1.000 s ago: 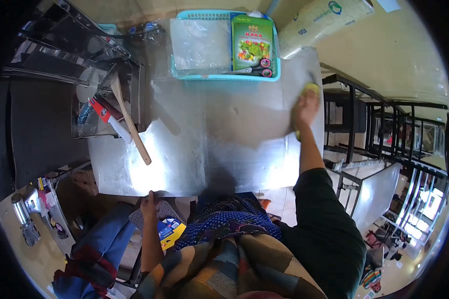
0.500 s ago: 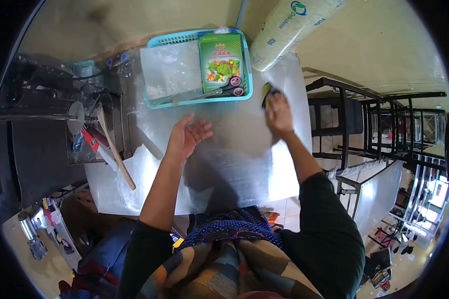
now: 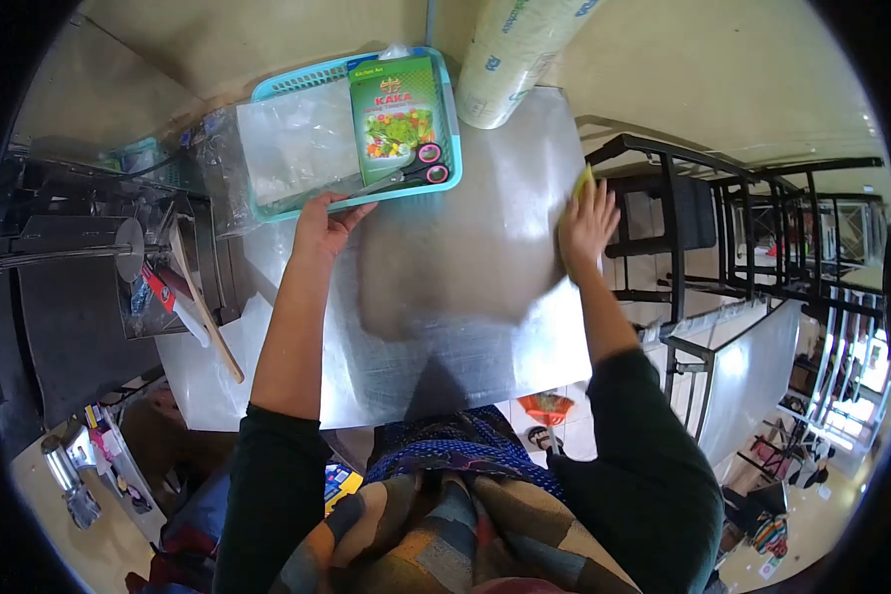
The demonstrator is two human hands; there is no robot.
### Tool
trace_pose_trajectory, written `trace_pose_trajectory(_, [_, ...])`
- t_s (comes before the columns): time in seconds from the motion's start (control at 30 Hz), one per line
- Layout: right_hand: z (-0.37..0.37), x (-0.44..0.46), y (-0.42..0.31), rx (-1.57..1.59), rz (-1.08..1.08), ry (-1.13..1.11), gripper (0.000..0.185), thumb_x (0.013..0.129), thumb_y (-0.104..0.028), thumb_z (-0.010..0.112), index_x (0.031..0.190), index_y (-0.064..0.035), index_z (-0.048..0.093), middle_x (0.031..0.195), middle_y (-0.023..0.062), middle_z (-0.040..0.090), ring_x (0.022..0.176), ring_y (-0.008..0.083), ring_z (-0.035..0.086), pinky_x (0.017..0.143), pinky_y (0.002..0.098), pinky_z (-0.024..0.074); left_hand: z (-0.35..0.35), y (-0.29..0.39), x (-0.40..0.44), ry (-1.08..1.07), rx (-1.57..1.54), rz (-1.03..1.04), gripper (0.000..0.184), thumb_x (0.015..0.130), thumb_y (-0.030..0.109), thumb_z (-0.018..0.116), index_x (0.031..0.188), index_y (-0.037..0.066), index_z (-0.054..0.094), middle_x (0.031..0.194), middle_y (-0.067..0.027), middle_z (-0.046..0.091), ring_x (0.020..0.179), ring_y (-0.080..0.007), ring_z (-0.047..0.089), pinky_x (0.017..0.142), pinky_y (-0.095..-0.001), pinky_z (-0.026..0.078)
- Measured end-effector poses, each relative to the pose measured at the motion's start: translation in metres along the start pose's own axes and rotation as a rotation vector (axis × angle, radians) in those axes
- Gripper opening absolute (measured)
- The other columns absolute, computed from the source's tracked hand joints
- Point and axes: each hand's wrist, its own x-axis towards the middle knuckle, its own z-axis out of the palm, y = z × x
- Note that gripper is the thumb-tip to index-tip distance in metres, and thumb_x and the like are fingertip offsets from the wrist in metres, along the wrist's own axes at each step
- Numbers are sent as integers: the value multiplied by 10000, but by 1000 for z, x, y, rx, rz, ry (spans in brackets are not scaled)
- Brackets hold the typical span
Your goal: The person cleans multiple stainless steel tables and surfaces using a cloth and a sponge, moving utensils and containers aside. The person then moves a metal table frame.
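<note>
My left hand (image 3: pixel 329 226) grips the near rim of a turquoise basket (image 3: pixel 406 194). Inside the basket lie a clear plastic packet (image 3: pixel 297 144), a green KAKA packet (image 3: pixel 394 124) and scissors with pink-ringed black handles (image 3: pixel 429 166). At the right edge of the metal tabletop (image 3: pixel 445 351), my right hand (image 3: pixel 589 228) presses flat on a yellow cloth or sponge (image 3: pixel 581 183), mostly hidden under the palm, its fingers stretched out.
A large plastic-wrapped roll (image 3: pixel 510 64) stands behind the basket. To the left, a wooden spatula (image 3: pixel 208 307) and a red-and-white sleeved utensil (image 3: pixel 168 294) lean over a metal machine (image 3: pixel 79 247). Black stacked chairs (image 3: pixel 673 218) stand right of the table.
My left hand has risen from the table's front edge to the basket and taken its rim. My right hand moved inward, then back out to the right edge with the yellow thing.
</note>
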Motion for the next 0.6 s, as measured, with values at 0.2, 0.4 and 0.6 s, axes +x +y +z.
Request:
trace_pose_trajectory(0.2, [-71, -187, 67, -104, 346, -198, 536, 1003, -392, 336, 1484, -155, 335, 1559, 160, 222, 1454, 363, 138, 1175, 503, 47, -31, -20, -38, 9, -8, -9, 127, 853, -11, 447, 774, -96, 499, 987, -267, 540, 854, -468, 625, 743, -555, 612])
trace_pose_trajectory(0.4, [-97, -256, -13, 271, -192, -209, 550, 852, -166, 546, 1376, -26, 454, 1443, 324, 320, 1341, 514, 294, 1139, 541, 215, -111, -53, -158, 66, 88, -104, 60, 840, -3, 490, 817, -52, 516, 876, -194, 574, 763, -365, 634, 691, -562, 593])
trace_pose_trajectory(0.6, [-38, -250, -60, 445, -791, -923, 536, 852, -305, 567, 1308, -29, 507, 1390, 222, 444, 1332, 377, 380, 1157, 470, 235, -162, -45, -250, 154, 229, -188, 253, 808, -39, 493, 1060, -58, 497, 940, -158, 591, 848, -321, 628, 710, -503, 553])
